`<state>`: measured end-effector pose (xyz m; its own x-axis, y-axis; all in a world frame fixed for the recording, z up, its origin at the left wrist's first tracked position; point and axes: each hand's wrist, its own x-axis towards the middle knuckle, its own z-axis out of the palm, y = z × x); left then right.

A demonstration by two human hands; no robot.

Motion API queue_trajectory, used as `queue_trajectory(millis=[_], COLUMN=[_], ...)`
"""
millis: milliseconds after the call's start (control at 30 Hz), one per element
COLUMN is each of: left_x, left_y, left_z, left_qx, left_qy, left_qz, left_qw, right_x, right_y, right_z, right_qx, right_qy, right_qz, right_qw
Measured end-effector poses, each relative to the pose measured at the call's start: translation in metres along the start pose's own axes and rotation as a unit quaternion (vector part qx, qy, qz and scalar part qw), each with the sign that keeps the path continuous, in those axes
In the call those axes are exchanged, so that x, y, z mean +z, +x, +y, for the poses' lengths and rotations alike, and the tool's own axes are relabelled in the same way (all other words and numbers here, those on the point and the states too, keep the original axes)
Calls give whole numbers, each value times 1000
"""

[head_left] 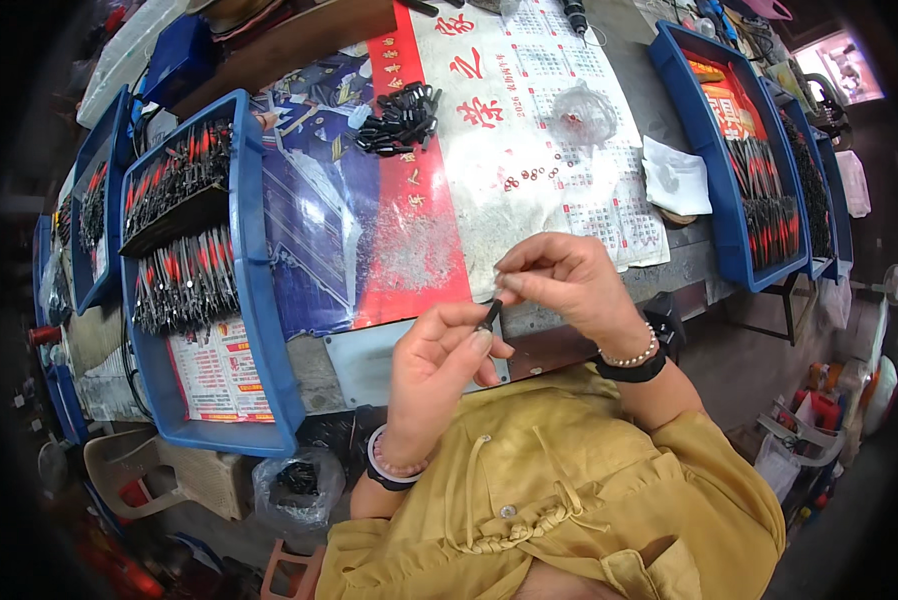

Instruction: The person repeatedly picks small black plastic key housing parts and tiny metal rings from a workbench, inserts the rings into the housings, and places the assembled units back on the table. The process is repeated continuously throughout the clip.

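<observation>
Holding black part (490, 315) in left hand (437, 366), right hand (577, 288) pinched at its top, near table (684, 255) edge; left blue tray (252, 260), right blue tray (726, 200) hold black-and-red parts (184, 280); black pile (401, 122), rings (531, 173) beyond.

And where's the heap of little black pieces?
In the head view, the heap of black pieces lies beyond the left hand, left of the picture's middle, across the edge between the blue sheet and the red strip.

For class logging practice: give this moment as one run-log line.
left fingers: hold black piece; right fingers: near its tip; rings: on calendar
</observation>
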<state>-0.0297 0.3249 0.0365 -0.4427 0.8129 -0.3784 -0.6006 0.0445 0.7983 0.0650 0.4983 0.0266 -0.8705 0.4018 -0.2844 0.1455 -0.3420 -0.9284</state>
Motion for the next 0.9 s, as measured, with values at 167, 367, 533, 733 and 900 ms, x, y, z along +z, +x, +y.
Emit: queue_trajectory(millis=[167,367,533,733,900], left_x=[3,1,-1,2,1], left_y=[-5,-11,-14,-16,-17], left_z=[2,4,6,6,6], left_qx=[12,14,13,33,44], left_qy=[22,42,39,29,11], left_qz=[12,24,15,35,33], left_qw=[1000,999,999,998,998], right_x=[20,26,26,27,29], right_y=[-5,-9,-12,-15,-17], right_z=[0,-3,-2,3,4], right_qx=[7,26,47,11,-50], right_qy=[45,32,60,84,42], right_qz=[-10,-3,5,-13,-29], right_qw=[999,999,997,996,997])
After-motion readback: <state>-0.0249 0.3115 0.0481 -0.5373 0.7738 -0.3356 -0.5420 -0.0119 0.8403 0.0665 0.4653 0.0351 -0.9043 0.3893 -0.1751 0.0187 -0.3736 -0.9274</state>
